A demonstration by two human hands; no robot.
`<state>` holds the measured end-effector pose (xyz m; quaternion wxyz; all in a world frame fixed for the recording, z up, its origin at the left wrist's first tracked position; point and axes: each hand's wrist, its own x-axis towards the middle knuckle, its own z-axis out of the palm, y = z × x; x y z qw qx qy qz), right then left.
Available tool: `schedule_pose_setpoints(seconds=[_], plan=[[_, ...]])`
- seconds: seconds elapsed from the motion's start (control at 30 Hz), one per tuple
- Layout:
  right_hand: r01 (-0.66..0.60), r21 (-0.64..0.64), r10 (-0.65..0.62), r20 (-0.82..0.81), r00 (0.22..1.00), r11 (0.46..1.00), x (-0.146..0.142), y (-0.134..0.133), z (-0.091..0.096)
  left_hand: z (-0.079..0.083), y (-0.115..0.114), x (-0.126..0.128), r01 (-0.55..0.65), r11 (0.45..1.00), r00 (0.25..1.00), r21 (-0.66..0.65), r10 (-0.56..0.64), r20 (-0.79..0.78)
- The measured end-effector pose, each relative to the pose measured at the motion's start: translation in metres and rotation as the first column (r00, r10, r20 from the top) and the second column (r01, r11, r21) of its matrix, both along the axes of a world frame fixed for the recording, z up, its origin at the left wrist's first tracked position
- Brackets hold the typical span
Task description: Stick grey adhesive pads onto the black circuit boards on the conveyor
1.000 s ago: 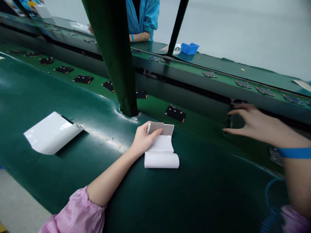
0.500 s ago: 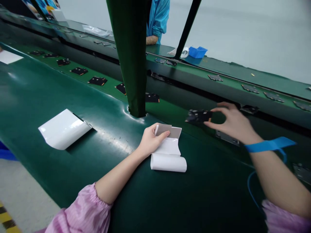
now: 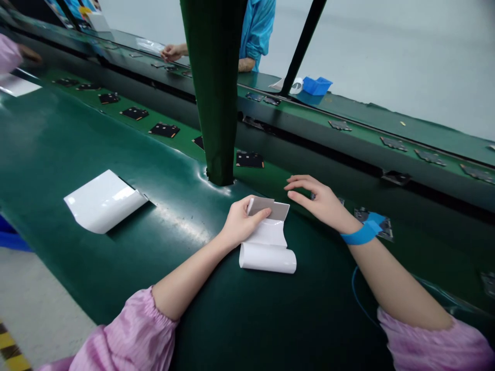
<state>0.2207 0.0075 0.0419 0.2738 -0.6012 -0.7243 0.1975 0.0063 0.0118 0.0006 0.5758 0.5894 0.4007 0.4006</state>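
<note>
My left hand [image 3: 243,221] is closed around a strip of glossy white backing paper [image 3: 268,234], thumb on top. Its upper end bears a grey flat piece [image 3: 279,211], and its lower end curls into a loose roll over the green mat. To the right, my right hand [image 3: 315,198] holds nothing, its thumb and fingers apart. A blue wrist strap [image 3: 362,233] circles that wrist. Partly behind it lies a dark circuit board [image 3: 384,228] on the belt. Another black board [image 3: 249,159] sits beside the green post.
The green post [image 3: 216,93] rises from the bench edge. Several black boards, one a board [image 3: 164,130], line the belt at left. A curled white sheet [image 3: 106,201] lies on the mat. Across the line are a blue bin [image 3: 317,85] and a person in a blue sleeve [image 3: 260,31].
My right hand has let go of the circuit board and moved left, toward my left hand. My left hand keeps its hold. A co-worker's hand has appeared behind the post.
</note>
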Motion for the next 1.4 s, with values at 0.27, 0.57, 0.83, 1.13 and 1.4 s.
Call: schedule_pose_setpoints(seconds=[0.27, 0.57, 0.83, 1.13, 1.4], plan=[[-0.13, -0.087, 0.122, -0.088, 0.989, 0.988, -0.028, 0.003, 0.008, 0.002, 0.0, 0.0, 0.008, 0.999, 1.0, -0.032, -0.008, 0.016], [-0.015, -0.026, 0.01, -0.177, 0.984, 1.0, -0.01, 0.032, -0.004, 0.001, 0.001, 0.001, 0.02, 0.998, 0.998, -0.067, -0.016, 0.054], [0.0, -0.076, 0.011, 0.148, 0.989, 0.997, 0.026, 0.126, -0.021, -0.001, 0.001, 0.001, 0.023, 0.998, 0.999, -0.066, -0.021, 0.03], [-0.114, -0.247, 0.157, 0.161, 0.974, 0.962, 0.042, 0.148, -0.024, 0.0, 0.001, 0.001, 0.029, 0.996, 1.0, -0.082, -0.028, 0.014], [-0.022, -0.212, 0.07, 0.222, 0.973, 0.977, 0.048, 0.137, -0.032, 0.005, 0.001, 0.001, 0.013, 0.997, 1.0, -0.071, -0.014, -0.015]])
